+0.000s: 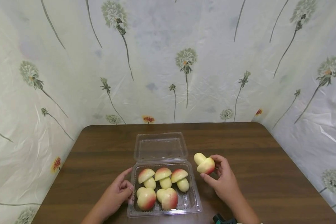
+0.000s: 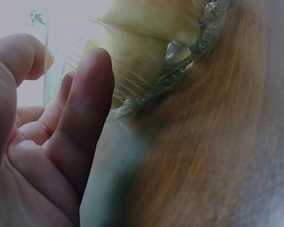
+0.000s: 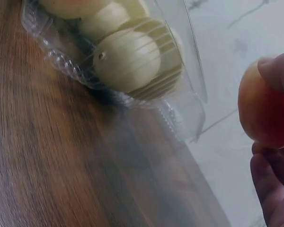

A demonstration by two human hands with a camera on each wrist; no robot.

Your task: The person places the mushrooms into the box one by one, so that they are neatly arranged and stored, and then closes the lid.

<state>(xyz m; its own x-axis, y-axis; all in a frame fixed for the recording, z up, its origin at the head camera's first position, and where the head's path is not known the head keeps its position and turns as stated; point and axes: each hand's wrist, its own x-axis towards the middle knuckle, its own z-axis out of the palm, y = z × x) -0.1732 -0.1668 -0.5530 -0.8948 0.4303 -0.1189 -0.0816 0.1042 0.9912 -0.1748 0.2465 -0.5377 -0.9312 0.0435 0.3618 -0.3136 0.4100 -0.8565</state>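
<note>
My right hand pinches an artificial mushroom by its red-and-yellow cap, between thumb and fingers, with the pale stem pointing up and left. It is held just right of a clear plastic clamshell box, whose lid lies folded back. Inside, three similar mushrooms line the back row, caps up, and two others lie in front, caps toward me. Against the box's left wall, my left hand touches the rim with its fingertips; the left wrist view shows those fingers loosely bent beside the ribbed plastic.
All of this is on a dark wooden table with rounded far corners. Behind and at both sides hangs a pale curtain printed with dandelions. A dark band shows near my right wrist at the bottom edge.
</note>
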